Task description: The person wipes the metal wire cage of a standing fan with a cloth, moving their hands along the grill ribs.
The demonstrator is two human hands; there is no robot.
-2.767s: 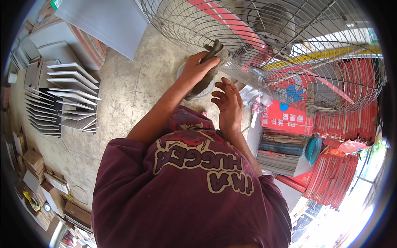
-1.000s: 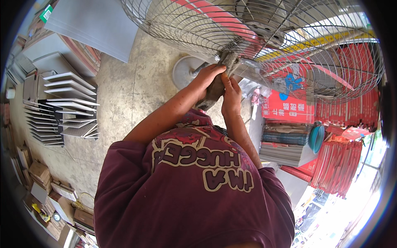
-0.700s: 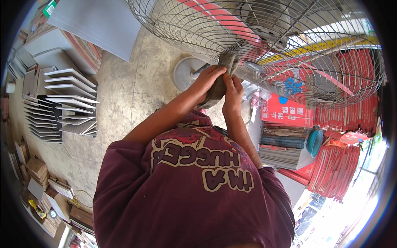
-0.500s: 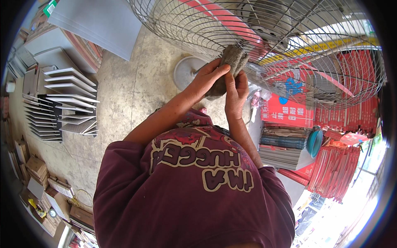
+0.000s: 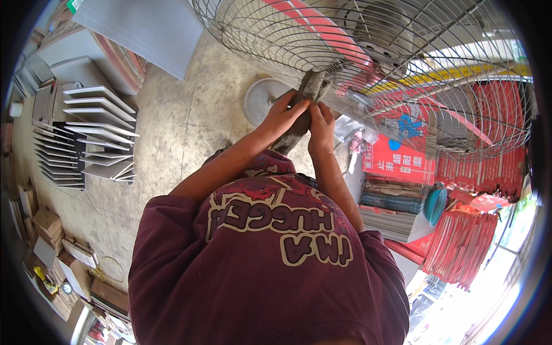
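A grimy grey-brown rag-like bundle (image 5: 313,86) is pinched between my two hands, in front of a large wire-caged fan (image 5: 345,43) with red blades. My left hand (image 5: 286,117) closes on its left side, thumb pointing inward. My right hand (image 5: 322,126) grips it from the right, with fingers bent and the fingertips close to my left thumb. The upper end of the bundle sticks up past my fingers, overlapping the fan's wire guard in view. Its lower end hangs down between my wrists toward my shirt. Whether it is a cloth or gloves, I cannot tell.
Behind my left hand is the fan's round grey base (image 5: 259,98). White tile samples stand in a black rack (image 5: 80,149) at left, near a big grey panel (image 5: 144,29). Red cartons (image 5: 460,241) and a teal round object (image 5: 435,207) are stacked at right.
Both hands have drawn slightly nearer to my body with the bundle, which now looks longer and narrower. The surroundings have shifted a little in view.
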